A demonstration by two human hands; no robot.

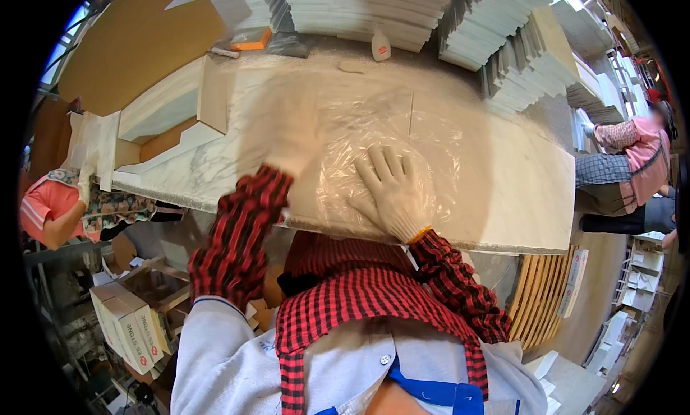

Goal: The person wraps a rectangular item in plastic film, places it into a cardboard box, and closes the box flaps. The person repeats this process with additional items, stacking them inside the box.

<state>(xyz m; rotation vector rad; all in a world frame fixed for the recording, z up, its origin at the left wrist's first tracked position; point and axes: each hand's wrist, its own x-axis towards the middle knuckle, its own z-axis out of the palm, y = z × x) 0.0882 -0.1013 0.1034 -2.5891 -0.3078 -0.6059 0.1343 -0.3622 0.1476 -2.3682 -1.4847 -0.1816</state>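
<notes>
Right hand (392,188) on plastic (338,160), left hand (289,136) blurred

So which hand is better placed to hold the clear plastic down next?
Probably the right hand: it lies spread on the clear plastic, while the left hand, blurred, is farther left.

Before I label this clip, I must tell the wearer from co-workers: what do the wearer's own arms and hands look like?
The right hand wears an off-white glove with a yellow-orange cuff edge. The left hand is too blurred to show its covering clearly. Red-and-black checked oversleeves cover both forearms; above the left one, a light grey shirt sleeve has a thin dark trim.
</notes>
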